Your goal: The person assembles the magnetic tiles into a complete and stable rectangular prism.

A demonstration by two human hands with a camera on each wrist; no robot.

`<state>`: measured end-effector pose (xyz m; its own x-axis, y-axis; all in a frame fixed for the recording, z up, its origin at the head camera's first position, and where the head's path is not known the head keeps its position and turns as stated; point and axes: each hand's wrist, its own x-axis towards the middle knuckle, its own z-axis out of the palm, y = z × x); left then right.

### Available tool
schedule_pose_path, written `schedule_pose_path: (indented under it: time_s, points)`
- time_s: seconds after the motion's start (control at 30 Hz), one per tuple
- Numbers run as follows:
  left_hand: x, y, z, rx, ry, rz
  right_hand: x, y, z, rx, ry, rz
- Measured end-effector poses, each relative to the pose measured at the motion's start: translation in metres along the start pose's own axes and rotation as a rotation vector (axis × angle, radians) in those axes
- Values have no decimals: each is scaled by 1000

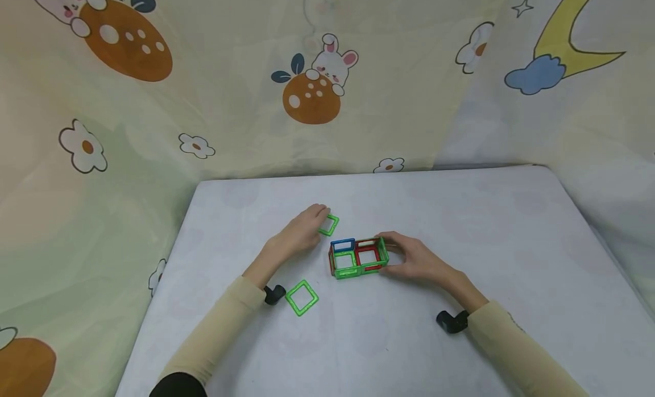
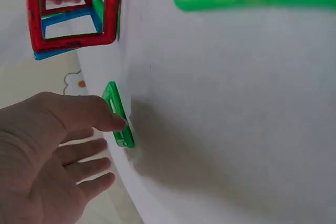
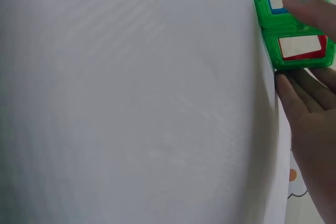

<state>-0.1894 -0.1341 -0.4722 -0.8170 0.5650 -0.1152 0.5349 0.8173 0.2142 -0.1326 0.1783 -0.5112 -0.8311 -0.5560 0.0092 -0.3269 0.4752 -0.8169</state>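
My left hand [image 1: 302, 231] pinches a green square magnetic tile [image 1: 335, 226] near the table's middle. In the left wrist view the thumb lies on the tilted tile [image 2: 122, 124], while the other fingers spread below. My right hand [image 1: 422, 261] grips the right end of a box-shaped structure of magnetic tiles [image 1: 349, 272], with green, red and blue open frames. Thumb and fingers lie on different sides of its green end in the right wrist view. Another green square tile [image 1: 311, 289] lies flat near the left wrist.
The white table [image 1: 378, 340] spreads around the hands, its back edge against a patterned curtain [image 1: 245, 101]. Each wrist carries a small black camera, one by the left sleeve [image 1: 275, 294] and one by the right sleeve [image 1: 452, 322].
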Motion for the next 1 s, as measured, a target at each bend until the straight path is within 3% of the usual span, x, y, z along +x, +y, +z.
schedule_pose_path:
  time_s: [0.17,0.33,0.57,0.8,1.0]
  points:
    - [9,-5,-2,102,-81,12,1,1,4,40,-16,3]
    - [12,-7,-1,75,-133,11,1,1,6,27,-10,4]
    - [14,-7,-4,85,-151,-5,3,-2,6,12,-14,4]
    - [13,-9,-7,23,-159,-56,1,-3,5,-3,-21,21]
    - [1,-7,-13,-120,-97,-73,-1,-1,0,-34,-9,22]
